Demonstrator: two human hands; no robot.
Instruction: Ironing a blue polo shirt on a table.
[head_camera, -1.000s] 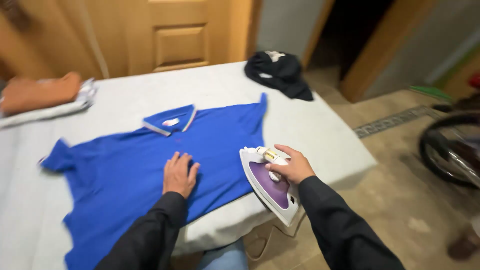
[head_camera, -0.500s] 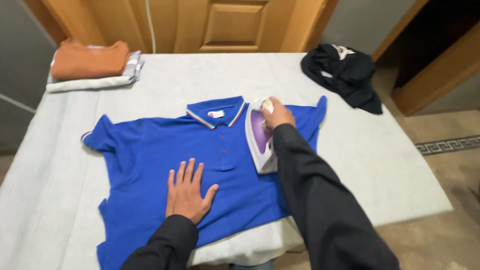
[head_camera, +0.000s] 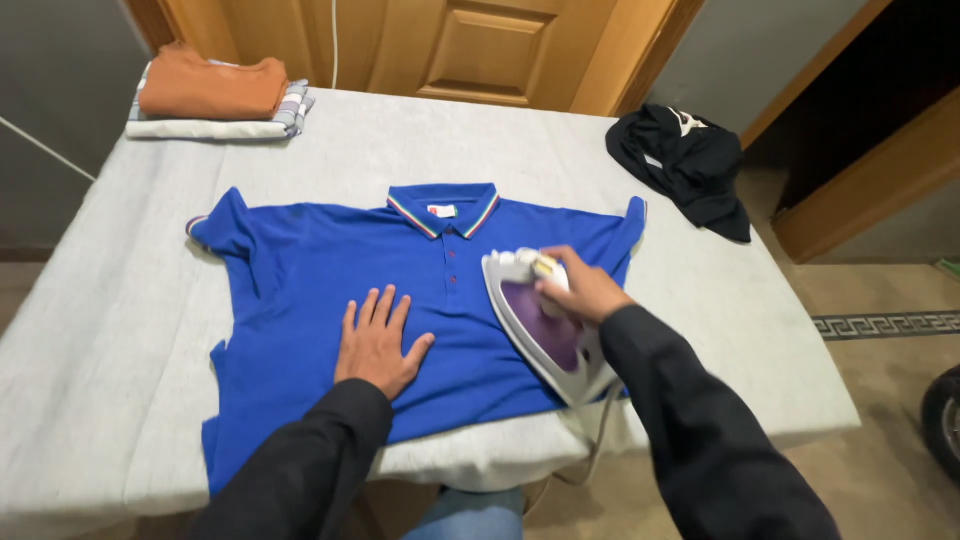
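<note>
— What is nearest to the camera?

— Two dark sleeves come up from the bottom edge. The left hand (head_camera: 376, 343) lies flat on the blue polo shirt (head_camera: 330, 300), palm down and fingers spread; it grips nothing, it only presses on the cloth. The right hand (head_camera: 582, 290) is closed around the handle of the iron (head_camera: 545, 325).

— And the iron, where is it?

— It is white with a purple body and sits on the right half of the shirt, near the lower hem, with the pointed nose toward the collar. Its thin cord (head_camera: 598, 440) hangs down over the near edge of the worktop (head_camera: 80, 330).

— How does the shirt lie?

— Spread open with the front up, across the middle of the worktop, which has a pale grey cover. The collar (head_camera: 443, 208) with striped edging points away from the person, both short sleeves are stretched out to the sides, and the lower left part reaches the near edge.

— What is farther away?

— At the far right corner a black garment (head_camera: 680, 165) lies crumpled, well apart from the shirt. At the far left corner there is a small pile of folded clothes (head_camera: 215, 100) — an orange piece on top, lighter ones under it. Behind the worktop stands a wooden door (head_camera: 480, 50), and a white cable (head_camera: 333, 40) runs down in front of it.
</note>
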